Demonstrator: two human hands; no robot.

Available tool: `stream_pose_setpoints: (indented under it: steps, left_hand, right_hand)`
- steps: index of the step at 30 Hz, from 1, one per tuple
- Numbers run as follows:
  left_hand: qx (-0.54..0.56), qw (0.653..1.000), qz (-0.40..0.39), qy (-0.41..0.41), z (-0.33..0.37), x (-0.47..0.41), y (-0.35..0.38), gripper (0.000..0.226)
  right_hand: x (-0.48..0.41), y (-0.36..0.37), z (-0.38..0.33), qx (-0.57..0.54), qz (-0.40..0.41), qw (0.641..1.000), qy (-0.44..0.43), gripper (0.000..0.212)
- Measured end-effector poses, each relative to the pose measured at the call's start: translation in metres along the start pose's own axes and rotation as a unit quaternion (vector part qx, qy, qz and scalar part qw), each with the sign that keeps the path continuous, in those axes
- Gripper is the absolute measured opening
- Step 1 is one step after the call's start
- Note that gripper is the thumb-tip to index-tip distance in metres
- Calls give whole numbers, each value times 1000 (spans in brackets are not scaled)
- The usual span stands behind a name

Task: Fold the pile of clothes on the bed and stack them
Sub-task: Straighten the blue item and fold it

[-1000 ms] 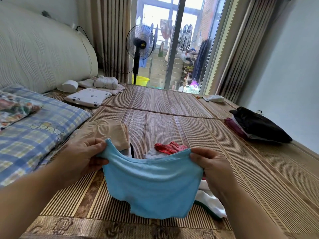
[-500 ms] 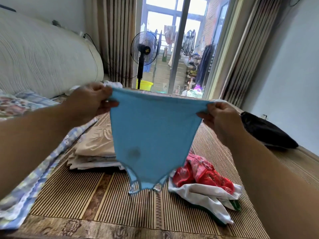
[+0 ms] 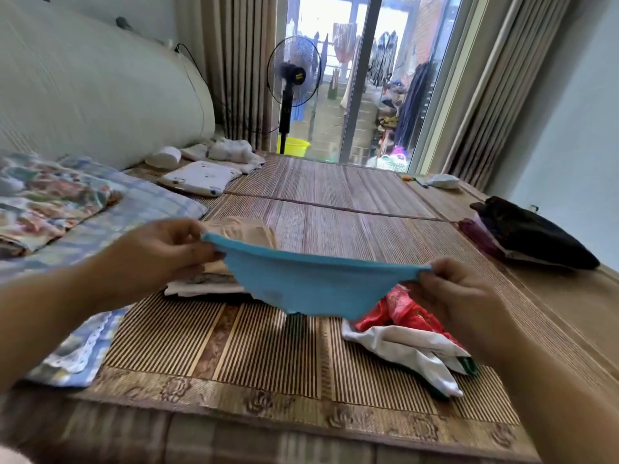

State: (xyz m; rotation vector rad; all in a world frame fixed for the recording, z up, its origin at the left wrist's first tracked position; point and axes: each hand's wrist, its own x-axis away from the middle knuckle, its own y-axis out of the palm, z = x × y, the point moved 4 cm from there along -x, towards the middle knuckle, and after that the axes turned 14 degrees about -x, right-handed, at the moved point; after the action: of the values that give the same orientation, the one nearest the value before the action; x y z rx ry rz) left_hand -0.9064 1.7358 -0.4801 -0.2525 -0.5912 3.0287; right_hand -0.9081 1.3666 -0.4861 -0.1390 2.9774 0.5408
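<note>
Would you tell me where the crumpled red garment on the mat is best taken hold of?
Probably its raised upper folds, from above on the right: the crumpled red garment lies bunched atop the white cloth, and the held light-blue garment covers its left side.
</note>
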Motion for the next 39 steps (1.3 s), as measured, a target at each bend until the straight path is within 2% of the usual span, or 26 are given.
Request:
stream_pose_setpoints:
  steps: [1,3,5,7,9,12,22,23,24,25,27,28,30,32,33,35,36,39]
  left_hand:
    - [-19,999,-37,-25,-18,12,10,2]
    - [-38,990,-118,-73,-53,34,30,7]
    - [-47,974,-181,-131,-83,49,46,24]
    - [-38,960,-212,-178,-103,57,57,28]
    - [-28,954,-207,-216,-115,55,61,21]
    - [-25,952,-179,-248,-122,39,57,10]
    - [16,973,9,-230,-136,-80,75,8]
    - [-6,974,25,-226,-143,-88,80,17]
    - [-69,974,35,-215,-149,-91,83,27]
    - [-177,965,35,-188,-153,-90,85,35]
    - [-364,928,8,-79,-157,-77,87,38]
    - [-407,913,-32,-11,-154,-66,90,34]
    - [-453,875,-137,105,-146,-37,98,25]
    - [-500,824,-188,189,-143,-14,102,33]
    - [-524,802,-189,215,-145,-8,103,39]
    - [-535,795,-177,225,-147,0,104,40]
    - [-534,794,-172,235,-147,2,105,38]
    - [-554,787,-126,243,-146,-1,107,37]
  right_hand:
    - [12,-7,17,7,-4,999,48,4]
    - [31,-27,48,64,-4,989,133,8]
    - [44,-43,72,121,-7,972,203,11]
    - [47,-53,88,154,-7,952,265,11]
    - [40,-60,95,170,1,941,293,13]
    - [15,-59,96,170,21,948,267,13]
    - [-139,-37,136,252,164,949,93,6]
    - [-147,-38,146,277,166,942,92,8]
    - [-150,-39,154,311,165,931,97,13]
    - [-149,-41,161,342,161,920,100,17]
    - [-135,-43,169,401,128,903,82,23]
    - [-123,-41,169,446,88,889,54,24]
    - [-95,-35,166,522,-10,852,-43,18]
    - [-65,-33,164,561,-111,815,-94,11]
    - [-54,-36,167,580,-162,795,-80,13]
    - [-39,-46,174,607,-230,760,-32,22]
    - [-35,-49,175,615,-233,752,-38,22]
    - [-30,-44,170,632,-220,729,-141,27]
